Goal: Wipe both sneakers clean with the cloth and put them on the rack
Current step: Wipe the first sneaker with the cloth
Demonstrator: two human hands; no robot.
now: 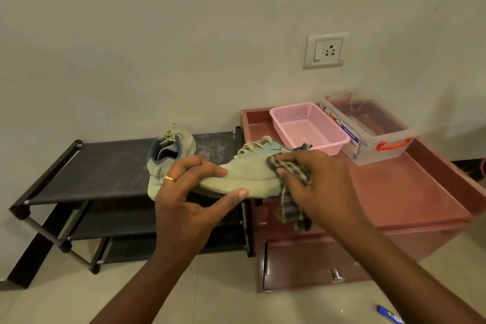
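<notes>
Left hands: our left hand (189,197) is curled round the toe end of the held sneaker (249,168), fingers over the top and thumb under the sole.
Right hands: our right hand (323,187) bunches the checked cloth (290,208) in its fingers and presses it on the sneaker's side, near the middle; a tail of cloth hangs below the sole.
Held sneaker: we see it off any surface, lying roughly level between both hands, toe to our left, laces up. It hangs over the gap where the rack (105,168) meets the maroon worktop (394,192).
Second sneaker: the second sneaker (173,147) stands on the rack's top shelf, heel toward us, just behind our left hand's knuckles; we cannot tell whether they touch.
Edges: the rack's right posts stand against the worktop's left side. The worktop has a raised rim all round.
Open room: the top shelf is bare to the left of the second sneaker. A pink basket (328,123) and a clear box (368,150) sit at the worktop's back, and its near half is bare.
</notes>
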